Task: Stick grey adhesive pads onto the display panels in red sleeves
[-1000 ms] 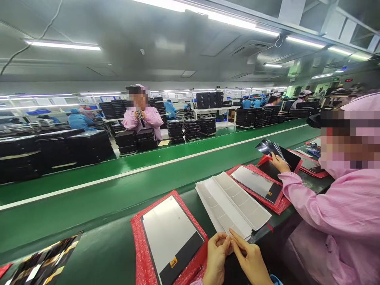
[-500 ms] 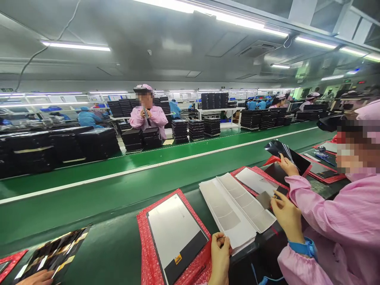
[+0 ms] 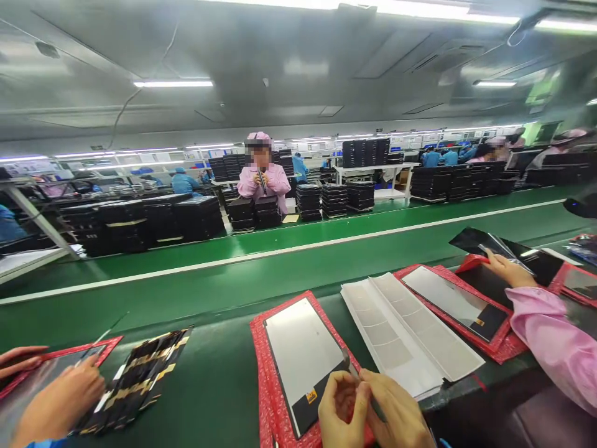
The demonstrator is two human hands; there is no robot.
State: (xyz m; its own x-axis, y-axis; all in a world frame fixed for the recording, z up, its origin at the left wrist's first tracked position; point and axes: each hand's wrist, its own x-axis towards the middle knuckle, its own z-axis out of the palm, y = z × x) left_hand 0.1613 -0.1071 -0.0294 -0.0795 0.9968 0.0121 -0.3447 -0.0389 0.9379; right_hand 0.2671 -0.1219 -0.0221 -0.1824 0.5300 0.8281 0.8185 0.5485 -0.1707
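Above the lower right of a display panel (image 3: pixel 303 351), my left hand (image 3: pixel 342 407) and my right hand (image 3: pixel 396 414) are close together. Both are pinched around a small grey sticker (image 3: pixel 352 364), seen nearly edge-on and partly hidden by the fingers. Beneath them, the panel lies on red bubble wrap (image 3: pixel 263 379). It has a silver-white back, a black strip along its near end and a little orange label (image 3: pixel 311 396). Just right of my hands lie white backing sheets (image 3: pixel 396 336) bearing grey rectangles.
At left, a co-worker's hands (image 3: pixel 65 398) work with a thin tool over red wrap, beside a pile of dark strips (image 3: pixel 140 376). On the right, another co-worker's hand (image 3: pixel 508 270) holds black film near a second panel (image 3: pixel 452 298). Black tray stacks (image 3: pixel 200 218) line the far side.
My right hand has brought the grey sticker from above the backing sheets to my left hand, which has left the sheets' near edge. The view has turned left.
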